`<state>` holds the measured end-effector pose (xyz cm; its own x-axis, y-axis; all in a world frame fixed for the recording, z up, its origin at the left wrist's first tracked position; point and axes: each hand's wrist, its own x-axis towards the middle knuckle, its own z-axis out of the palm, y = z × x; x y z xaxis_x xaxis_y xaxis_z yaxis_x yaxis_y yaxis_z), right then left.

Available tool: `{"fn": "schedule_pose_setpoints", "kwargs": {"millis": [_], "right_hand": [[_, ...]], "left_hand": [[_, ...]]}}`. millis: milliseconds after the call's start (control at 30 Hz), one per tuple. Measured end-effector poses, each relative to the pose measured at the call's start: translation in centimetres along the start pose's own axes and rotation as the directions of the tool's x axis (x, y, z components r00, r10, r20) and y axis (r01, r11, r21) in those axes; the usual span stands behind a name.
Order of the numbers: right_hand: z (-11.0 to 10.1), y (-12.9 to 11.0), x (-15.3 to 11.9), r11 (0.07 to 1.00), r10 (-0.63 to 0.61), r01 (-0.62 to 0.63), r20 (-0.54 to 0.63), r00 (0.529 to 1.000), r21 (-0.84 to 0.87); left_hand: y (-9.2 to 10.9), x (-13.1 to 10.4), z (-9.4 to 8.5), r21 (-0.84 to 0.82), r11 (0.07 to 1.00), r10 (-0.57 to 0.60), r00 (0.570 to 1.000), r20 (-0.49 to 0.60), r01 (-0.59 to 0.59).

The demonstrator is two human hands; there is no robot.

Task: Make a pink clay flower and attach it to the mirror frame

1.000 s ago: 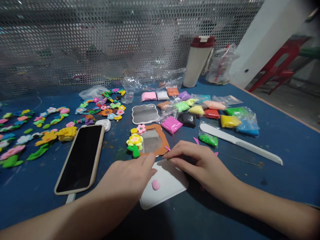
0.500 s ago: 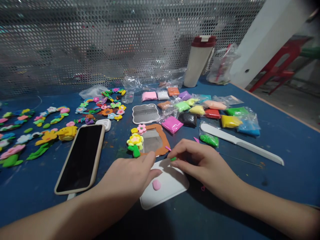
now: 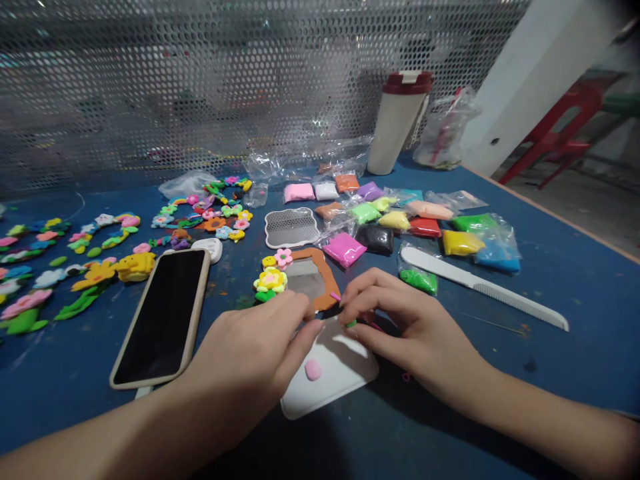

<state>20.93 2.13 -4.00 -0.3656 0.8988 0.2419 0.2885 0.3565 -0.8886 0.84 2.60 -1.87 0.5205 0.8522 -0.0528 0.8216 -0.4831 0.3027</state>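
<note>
In front of me a mirror with a brown clay border (image 3: 326,270) lies on the table, with clay flowers (image 3: 271,280) and a green leaf shape at its left. My left hand (image 3: 265,350) is at its lower edge, fingers curled and thumb close to them; what they grip, if anything, is hidden. My right hand (image 3: 400,320) pinches a small green clay piece (image 3: 351,324) between thumb and fingers. By those fingertips a thin pink piece (image 3: 335,297) shows over the border. Under both hands sits a white board (image 3: 345,380) bearing a pink clay lump (image 3: 313,369).
A phone (image 3: 163,317) lies left of my hands, and clay-decorated pieces (image 3: 105,233) cover the far left. Bagged coloured clay (image 3: 345,249), a small frame (image 3: 291,227) and a white comb-ended knife (image 3: 480,285) lie beyond. A tumbler (image 3: 397,127) stands at the back by a perforated metal panel (image 3: 200,87).
My left hand has shifted slightly forward, its thumb raised, and now covers part of the green leaf. The green piece in my right hand has moved slightly right and nearer me.
</note>
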Motion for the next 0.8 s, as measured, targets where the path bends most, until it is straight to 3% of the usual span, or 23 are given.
{"fn": "schedule_pose_setpoints", "kwargs": {"millis": [167, 333, 467, 800], "right_hand": [[0.3, -0.3, -0.5, 0.998, -0.056, 0.056, -0.08, 0.995, 0.001], [0.7, -0.7, -0.8, 0.988, -0.141, 0.133, -0.102, 0.985, -0.074], [0.8, -0.6, -0.8, 0.986, -0.151, 0.141, -0.124, 0.981, -0.087], [0.6, -0.1, -1.3, 0.941, -0.309, 0.281, -0.137, 0.941, -0.19]], "left_hand": [[0.4, 0.6, -0.1, -0.459, 0.888, 0.008, 0.998, -0.057, -0.033], [1.4, 1.1, -0.2, -0.767, 0.627, -0.107, 0.99, 0.086, 0.135], [1.5, 1.2, -0.3, -0.816, 0.543, -0.15, 0.979, 0.137, 0.197], [1.5, 0.9, -0.4, -0.812, 0.579, -0.143, 0.99, -0.008, 0.077]]}}
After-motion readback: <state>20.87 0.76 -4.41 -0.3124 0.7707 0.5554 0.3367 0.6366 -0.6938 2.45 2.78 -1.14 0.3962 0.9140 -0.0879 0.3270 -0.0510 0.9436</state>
